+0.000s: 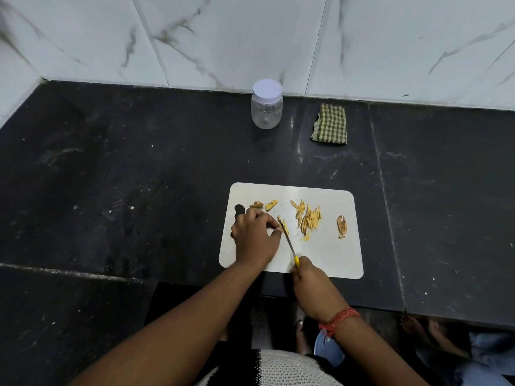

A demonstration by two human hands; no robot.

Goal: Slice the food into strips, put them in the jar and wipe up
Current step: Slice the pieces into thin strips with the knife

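- Food piece (280,222) being cut sits left of centre on the white cutting board (331,257), pinned under the left hand's fingertips, knife blade right against it.
- Left hand (255,235) lies on the board's left side, fingers curled down, thumb and forefinger pinching the yellowish piece.
- Right hand (306,274) at the board's near edge, fingers wrapped round the yellow handle of the knife (288,240); thin blade angles away from the person toward the left fingertips.
- One cut strip (285,227) lies just right of the blade.
- Pile of strips (308,220) near board centre, right of the knife, loosely heaped, a few bits strayed toward the near side.
- Two uncut slices (263,204) at the far-left part of the board, just beyond the left hand's knuckles.
- Brownish peel scrap (341,225) alone toward the board's right side, apart from the pile.
- Handle cutout in the board partly covered by the left hand.
- Board rests on a black stone counter (111,176), close to its near edge.
- Jar (267,104) stands upright at the back against the marble wall (237,37), clear, looks empty, white lid on.
- Checked cloth (330,123) folded, lying right of the jar, not touching it.
- Red thread band (338,319) on the right wrist.
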